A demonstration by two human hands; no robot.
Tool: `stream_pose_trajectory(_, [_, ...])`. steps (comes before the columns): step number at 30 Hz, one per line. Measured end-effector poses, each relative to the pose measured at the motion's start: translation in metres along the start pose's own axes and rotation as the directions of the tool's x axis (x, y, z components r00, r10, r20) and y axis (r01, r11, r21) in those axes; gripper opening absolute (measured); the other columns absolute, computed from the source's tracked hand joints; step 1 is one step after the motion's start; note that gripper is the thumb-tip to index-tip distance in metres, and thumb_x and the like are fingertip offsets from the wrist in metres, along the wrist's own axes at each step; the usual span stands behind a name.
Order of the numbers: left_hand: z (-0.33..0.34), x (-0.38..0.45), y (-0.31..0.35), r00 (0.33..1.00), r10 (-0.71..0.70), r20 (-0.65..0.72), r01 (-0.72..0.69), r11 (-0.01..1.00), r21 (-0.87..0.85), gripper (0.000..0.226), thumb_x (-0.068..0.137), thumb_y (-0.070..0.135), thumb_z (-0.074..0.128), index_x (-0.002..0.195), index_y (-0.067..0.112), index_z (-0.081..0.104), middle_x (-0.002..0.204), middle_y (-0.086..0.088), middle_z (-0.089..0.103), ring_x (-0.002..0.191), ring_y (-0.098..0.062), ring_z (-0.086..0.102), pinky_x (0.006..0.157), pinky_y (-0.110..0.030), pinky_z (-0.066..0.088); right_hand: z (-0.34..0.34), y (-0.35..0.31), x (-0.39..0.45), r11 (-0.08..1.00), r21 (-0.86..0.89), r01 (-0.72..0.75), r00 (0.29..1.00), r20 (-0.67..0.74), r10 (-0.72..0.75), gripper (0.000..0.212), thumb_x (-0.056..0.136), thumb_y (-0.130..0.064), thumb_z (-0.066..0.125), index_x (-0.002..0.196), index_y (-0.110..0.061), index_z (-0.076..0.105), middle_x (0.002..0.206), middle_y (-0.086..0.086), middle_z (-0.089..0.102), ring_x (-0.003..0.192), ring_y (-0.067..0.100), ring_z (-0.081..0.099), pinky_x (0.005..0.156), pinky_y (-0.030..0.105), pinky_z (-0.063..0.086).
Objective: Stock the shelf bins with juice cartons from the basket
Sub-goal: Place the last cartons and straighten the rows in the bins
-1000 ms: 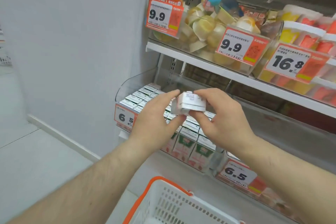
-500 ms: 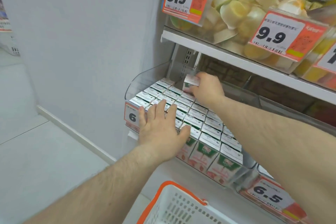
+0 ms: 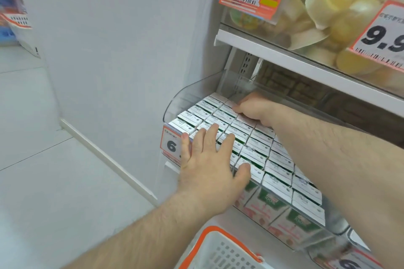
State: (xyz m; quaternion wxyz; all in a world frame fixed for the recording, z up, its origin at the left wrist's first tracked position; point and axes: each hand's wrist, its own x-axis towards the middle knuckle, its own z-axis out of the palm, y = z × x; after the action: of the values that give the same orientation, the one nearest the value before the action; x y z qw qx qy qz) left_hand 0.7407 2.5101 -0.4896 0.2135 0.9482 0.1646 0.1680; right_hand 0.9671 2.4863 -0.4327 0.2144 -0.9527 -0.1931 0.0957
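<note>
1. The juice cartons (image 3: 251,150) are small boxes with white and green tops. They stand up straight, packed tight in neat rows that run from front to back. The front ones show green and pinkish-red sides.
2. The shelf bin (image 3: 192,98) is clear plastic with a curved left wall. It sits on the lower shelf, tilted down toward the front, and is nearly full of cartons.
3. The basket (image 3: 209,244) is white with holes and an orange rim. It sits low, below the bin. Only its top corner shows.
</note>
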Motion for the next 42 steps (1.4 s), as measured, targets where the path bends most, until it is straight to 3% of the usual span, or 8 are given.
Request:
stream_pose_trajectory(9, [0.000, 0.000, -0.008, 0.964, -0.021, -0.266, -0.018, 0.990, -0.140, 0.071, 0.084, 0.055, 0.046, 0.147, 0.030, 0.024, 0.157, 0.010, -0.011, 0.145, -0.012, -0.019, 0.117, -0.042, -0.016, -0.005, 0.010, 0.010, 0.982, 0.174, -0.069, 0.995, 0.079, 0.056, 0.017, 0.093, -0.025, 0.061, 0.097, -0.010, 0.067, 0.086, 0.006, 0.066, 0.068, 0.017, 0.057, 0.058, 0.027, 0.042])
stream_pose_trajectory(14, [-0.001, 0.016, -0.022, 0.813, -0.420, -0.405, 0.238, 0.873, -0.426, 0.094, 0.079, 0.048, 0.064, 0.150, 0.020, 0.009, 0.156, 0.008, -0.012, 0.147, -0.018, -0.009, 0.120, -0.047, 0.000, -0.015, 0.011, 0.015, 0.894, 0.401, -0.202, 0.965, 0.236, 0.112, 0.053, 0.097, -0.057, 0.041, 0.106, -0.010, 0.064, 0.071, 0.007, 0.067, 0.049, 0.020, 0.059, 0.047, 0.027, 0.045])
stream_pose_trajectory(18, [0.007, 0.022, -0.020, 0.784, -0.563, -0.262, 0.293, 0.708, -0.643, 0.096, 0.083, 0.033, 0.065, 0.153, 0.020, 0.001, 0.158, 0.008, -0.013, 0.147, -0.012, -0.008, 0.119, -0.032, 0.000, -0.007, -0.002, 0.026, 0.920, 0.347, -0.182, 0.975, 0.186, 0.123, 0.067, 0.086, -0.076, 0.039, 0.130, -0.029, 0.055, 0.117, 0.002, 0.066, 0.104, 0.030, 0.064, 0.095, 0.047, 0.049])
stream_pose_trajectory(21, [0.014, 0.023, -0.019, 0.801, -0.563, -0.206, 0.261, 0.637, -0.725, 0.091, 0.086, 0.022, 0.060, 0.154, 0.020, 0.000, 0.158, 0.012, -0.010, 0.144, -0.003, -0.008, 0.102, -0.006, -0.007, 0.001, -0.020, 0.018, 0.916, 0.346, -0.201, 0.959, 0.260, 0.112, 0.069, 0.086, -0.078, 0.039, 0.118, -0.022, 0.061, 0.115, -0.005, 0.062, 0.108, 0.023, 0.060, 0.088, 0.035, 0.047])
stream_pose_trajectory(24, [0.019, 0.026, -0.017, 0.797, -0.570, -0.202, 0.251, 0.616, -0.746, 0.089, 0.087, 0.016, 0.057, 0.154, 0.021, -0.001, 0.157, 0.014, -0.012, 0.143, 0.000, -0.009, 0.082, 0.008, -0.010, 0.018, -0.005, 0.070, 0.899, 0.397, -0.187, 0.966, 0.239, 0.095, 0.114, 0.028, -0.103, 0.050, 0.113, -0.027, 0.065, 0.120, 0.003, 0.067, 0.106, 0.029, 0.063, 0.100, 0.047, 0.042])
stream_pose_trajectory(27, [0.021, 0.028, -0.014, 0.791, -0.582, -0.191, 0.245, 0.586, -0.772, 0.088, 0.087, 0.013, 0.055, 0.154, 0.024, -0.001, 0.156, 0.017, -0.012, 0.143, -0.001, -0.009, 0.092, -0.002, -0.008, 0.023, 0.011, 0.102, 0.890, 0.399, -0.222, 0.960, 0.251, 0.127, 0.122, 0.018, -0.101, 0.056, 0.118, -0.032, 0.063, 0.121, 0.004, 0.068, 0.108, 0.034, 0.063, 0.103, 0.052, 0.039])
stream_pose_trajectory(37, [0.002, 0.018, -0.011, 0.819, -0.564, -0.109, 0.294, 0.575, -0.764, 0.095, 0.088, 0.039, 0.062, 0.152, 0.035, -0.009, 0.155, 0.014, -0.026, 0.148, -0.017, -0.009, 0.119, -0.051, -0.007, -0.013, 0.002, 0.020, 0.860, 0.438, -0.263, 0.934, 0.337, 0.114, 0.086, 0.083, -0.084, 0.025, 0.124, -0.017, 0.061, 0.128, 0.019, 0.063, 0.125, 0.040, 0.054, 0.106, 0.053, 0.040])
stream_pose_trajectory(42, [-0.002, 0.004, 0.011, 0.733, -0.664, 0.150, 0.443, 0.298, -0.846, 0.101, 0.079, 0.050, 0.067, 0.151, 0.033, -0.002, 0.156, 0.013, -0.021, 0.148, -0.027, 0.005, 0.117, -0.056, 0.015, -0.032, 0.024, -0.004, 0.956, 0.084, -0.282, 0.932, 0.259, 0.252, 0.098, 0.079, -0.089, 0.017, 0.143, -0.021, 0.047, 0.155, 0.011, 0.035, 0.145, 0.035, 0.024, 0.116, 0.051, 0.017])
